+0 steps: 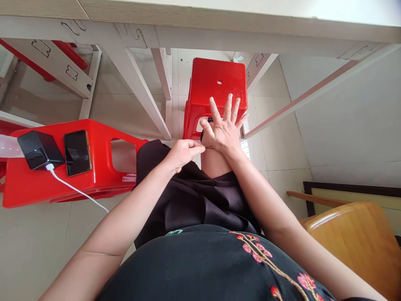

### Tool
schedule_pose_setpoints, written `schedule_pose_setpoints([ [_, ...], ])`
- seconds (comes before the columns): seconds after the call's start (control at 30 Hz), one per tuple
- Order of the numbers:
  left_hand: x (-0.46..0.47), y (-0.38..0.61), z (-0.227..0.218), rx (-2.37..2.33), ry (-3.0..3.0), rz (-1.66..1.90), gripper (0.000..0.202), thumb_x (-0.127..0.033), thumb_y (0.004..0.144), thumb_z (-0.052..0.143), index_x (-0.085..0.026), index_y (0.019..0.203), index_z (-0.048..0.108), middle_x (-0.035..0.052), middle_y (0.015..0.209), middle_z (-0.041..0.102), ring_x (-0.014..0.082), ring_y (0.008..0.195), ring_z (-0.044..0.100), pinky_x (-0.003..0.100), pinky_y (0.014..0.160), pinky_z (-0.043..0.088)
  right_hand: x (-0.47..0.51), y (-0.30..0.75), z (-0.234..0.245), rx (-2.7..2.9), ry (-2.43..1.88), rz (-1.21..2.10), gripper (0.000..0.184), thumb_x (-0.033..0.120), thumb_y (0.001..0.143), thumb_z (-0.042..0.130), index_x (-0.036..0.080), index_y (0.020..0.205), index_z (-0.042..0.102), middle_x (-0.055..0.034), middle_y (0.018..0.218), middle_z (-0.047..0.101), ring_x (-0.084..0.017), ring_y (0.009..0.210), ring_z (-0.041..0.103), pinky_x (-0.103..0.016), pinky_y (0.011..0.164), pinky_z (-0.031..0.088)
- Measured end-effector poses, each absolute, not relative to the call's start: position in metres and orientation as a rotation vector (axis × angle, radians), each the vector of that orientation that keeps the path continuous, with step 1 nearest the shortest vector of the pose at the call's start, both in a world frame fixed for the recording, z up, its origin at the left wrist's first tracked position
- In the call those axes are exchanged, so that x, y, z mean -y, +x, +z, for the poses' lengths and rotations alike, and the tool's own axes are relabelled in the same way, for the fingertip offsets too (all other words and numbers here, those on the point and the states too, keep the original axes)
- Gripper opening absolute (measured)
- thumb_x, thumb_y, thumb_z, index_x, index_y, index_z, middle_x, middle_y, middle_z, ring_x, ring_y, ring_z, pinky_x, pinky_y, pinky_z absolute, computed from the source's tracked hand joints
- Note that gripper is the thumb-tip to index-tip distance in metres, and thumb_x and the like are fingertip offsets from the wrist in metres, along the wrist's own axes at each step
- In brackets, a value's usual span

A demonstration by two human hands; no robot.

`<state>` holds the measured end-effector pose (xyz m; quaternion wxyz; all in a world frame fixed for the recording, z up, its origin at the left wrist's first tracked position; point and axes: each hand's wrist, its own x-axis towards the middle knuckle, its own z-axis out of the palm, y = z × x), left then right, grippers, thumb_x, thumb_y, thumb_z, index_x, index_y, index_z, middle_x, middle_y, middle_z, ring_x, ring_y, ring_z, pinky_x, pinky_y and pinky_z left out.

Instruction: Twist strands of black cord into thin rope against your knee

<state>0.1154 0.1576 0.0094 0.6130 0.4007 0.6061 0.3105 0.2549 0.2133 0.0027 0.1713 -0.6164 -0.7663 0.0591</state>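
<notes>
My left hand (184,154) is closed in a pinch, thumb against forefinger, on the end of a thin dark thread (209,147). The thread runs across my bare leg (216,163) toward the heel of my right hand; its far end is hidden there. My right hand (224,133) is open, its fingers spread and pointing away from me, the back facing up. Its heel rests on or just over the leg near the knee. Beyond the fingertips stands a red plastic stool (216,77). Dark cloth (200,200) covers my lap.
At the left, another red stool (103,154) bears a phone (77,152) and a black box-like device (40,149) with a white cable (78,192). A pale table edge (219,21) crosses ahead, with white legs (147,92) below. A wooden chair (357,234) stands at right.
</notes>
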Motion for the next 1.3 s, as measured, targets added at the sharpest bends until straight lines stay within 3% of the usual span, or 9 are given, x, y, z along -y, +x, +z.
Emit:
schedule_pose_setpoints([
  [0.17, -0.161, 0.111, 0.005, -1.404, 0.950, 0.711, 0.026, -0.037, 0.063, 0.069, -0.014, 0.075, 0.068, -0.0002, 0.066, 0.060, 0.0081, 0.059, 0.042, 0.026, 0.060, 0.031, -0.220, 0.249, 0.007, 2.155, -1.783, 0.129, 0.069, 0.065, 0.087, 0.019, 0.031, 0.147, 0.016, -0.0064, 0.155, 0.004, -0.038, 0.140, -0.009, -0.075, 0.097, -0.004],
  [0.37, -0.169, 0.113, 0.008, -1.434, 0.969, 0.721, 0.025, -0.038, 0.061, 0.071, -0.016, 0.073, 0.069, -0.0001, 0.066, 0.060, 0.0094, 0.061, 0.045, 0.028, 0.065, 0.035, -0.229, 0.248, 0.011, 2.096, -1.861, 0.055, 0.069, 0.067, 0.086, 0.019, 0.033, 0.145, 0.021, -0.0073, 0.155, 0.011, -0.037, 0.141, 0.000, -0.073, 0.098, -0.004],
  [0.6, -0.178, 0.115, 0.008, -1.419, 0.951, 0.739, 0.020, -0.033, 0.062, 0.070, -0.015, 0.071, 0.067, -0.0021, 0.058, 0.054, 0.0067, 0.053, 0.038, 0.025, 0.055, 0.030, -0.239, 0.249, 0.008, 2.057, -1.846, 0.005, 0.067, 0.067, 0.086, 0.020, 0.033, 0.143, 0.027, -0.0072, 0.155, 0.013, -0.036, 0.142, 0.003, -0.073, 0.099, -0.003],
  [0.87, -0.180, 0.115, 0.006, -1.410, 0.943, 0.734, 0.020, -0.033, 0.061, 0.071, -0.015, 0.070, 0.067, -0.0024, 0.059, 0.054, 0.0056, 0.052, 0.037, 0.024, 0.054, 0.030, -0.249, 0.247, 0.011, 2.051, -1.858, 0.074, 0.062, 0.062, 0.089, 0.016, 0.031, 0.138, 0.036, -0.0068, 0.155, 0.012, -0.034, 0.142, -0.005, -0.074, 0.098, -0.003],
  [1.1, -0.187, 0.114, 0.003, -1.394, 0.907, 0.735, 0.018, -0.030, 0.062, 0.070, -0.015, 0.070, 0.067, -0.0032, 0.055, 0.050, 0.0048, 0.049, 0.034, 0.023, 0.049, 0.027, -0.262, 0.251, 0.005, 1.980, -1.794, 0.125, 0.061, 0.062, 0.089, 0.014, 0.025, 0.111, 0.057, -0.0075, 0.154, 0.015, -0.033, 0.142, -0.007, -0.074, 0.098, -0.004],
  [1.3, -0.189, 0.114, 0.008, -1.395, 0.855, 0.733, 0.014, -0.026, 0.061, 0.070, -0.014, 0.068, 0.066, -0.0032, 0.053, 0.046, 0.0045, 0.048, 0.033, 0.021, 0.046, 0.024, -0.269, 0.251, 0.002, 1.979, -1.759, 0.263, 0.066, 0.067, 0.087, 0.011, 0.022, 0.089, 0.060, -0.0081, 0.151, 0.023, -0.033, 0.142, -0.007, -0.072, 0.098, -0.011],
])
